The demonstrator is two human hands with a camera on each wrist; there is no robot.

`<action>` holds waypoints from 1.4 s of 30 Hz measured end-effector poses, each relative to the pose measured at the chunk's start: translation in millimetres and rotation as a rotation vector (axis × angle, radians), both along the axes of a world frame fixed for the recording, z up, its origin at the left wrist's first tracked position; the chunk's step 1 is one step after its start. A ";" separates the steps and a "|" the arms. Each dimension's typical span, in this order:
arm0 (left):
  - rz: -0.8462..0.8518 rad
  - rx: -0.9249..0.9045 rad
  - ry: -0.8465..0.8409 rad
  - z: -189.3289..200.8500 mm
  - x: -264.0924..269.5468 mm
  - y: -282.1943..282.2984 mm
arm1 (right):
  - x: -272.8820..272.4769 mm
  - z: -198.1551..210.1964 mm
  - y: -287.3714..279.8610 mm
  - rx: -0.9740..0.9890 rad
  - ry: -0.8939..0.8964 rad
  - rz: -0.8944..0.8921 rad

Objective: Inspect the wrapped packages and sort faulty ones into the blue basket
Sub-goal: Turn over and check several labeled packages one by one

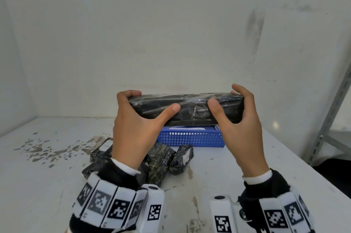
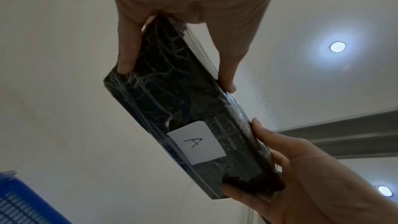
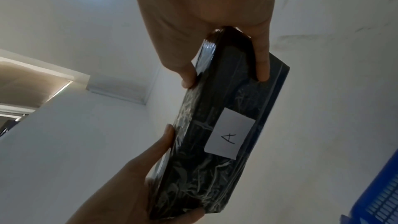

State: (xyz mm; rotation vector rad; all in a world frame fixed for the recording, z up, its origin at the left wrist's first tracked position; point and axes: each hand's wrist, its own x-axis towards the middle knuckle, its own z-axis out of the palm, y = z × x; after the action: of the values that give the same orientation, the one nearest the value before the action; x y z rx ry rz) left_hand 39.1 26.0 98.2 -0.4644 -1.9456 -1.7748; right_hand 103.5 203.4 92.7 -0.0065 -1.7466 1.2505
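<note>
A long black film-wrapped package (image 1: 191, 108) hangs level in the air above the blue basket (image 1: 190, 138). My left hand (image 1: 153, 101) grips its left end, thumb on the near face and fingers over the top. My right hand (image 1: 225, 97) grips the right end the same way. In the wrist views the underside carries a white label (image 2: 197, 144) marked "A" (image 3: 229, 136). Beside that label the wrap shows a dark ragged patch (image 2: 172, 123). Several smaller wrapped packages (image 1: 161, 164) lie on the table below my left wrist.
The white table (image 1: 237, 158) has dark stains (image 1: 41, 149) at the left. A grey metal rack upright (image 1: 330, 119) stands at the right edge, and a white wall is close behind. Something with a white label (image 1: 187, 128) lies inside the basket.
</note>
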 end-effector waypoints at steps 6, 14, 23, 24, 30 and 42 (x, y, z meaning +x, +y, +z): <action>-0.109 0.023 -0.071 -0.5 2.1 -2.7 | 1.8 -0.5 2.3 -0.020 0.024 0.013; -0.427 0.242 -0.356 0.8 -19.5 -23.1 | 4.2 2.6 18.1 -0.155 0.062 0.131; -0.631 0.320 -0.218 -4.8 -23.0 -29.4 | 9.4 6.0 34.0 -0.020 -0.284 0.239; -0.655 0.327 -0.201 -4.4 -22.0 -29.3 | 10.4 6.0 34.6 -0.007 -0.296 0.248; -0.601 0.275 -0.125 -4.9 -22.2 -30.7 | 12.1 6.8 34.0 -0.047 -0.226 0.293; -0.262 -0.101 0.071 0.5 -5.6 -26.5 | 14.6 8.1 25.2 0.031 -0.167 0.213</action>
State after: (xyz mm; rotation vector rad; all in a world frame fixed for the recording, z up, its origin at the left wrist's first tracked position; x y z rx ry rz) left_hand 33.5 -0.6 98.7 -0.8394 -2.0062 -1.7908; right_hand 118.1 228.6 100.7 0.0978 -1.9507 1.4092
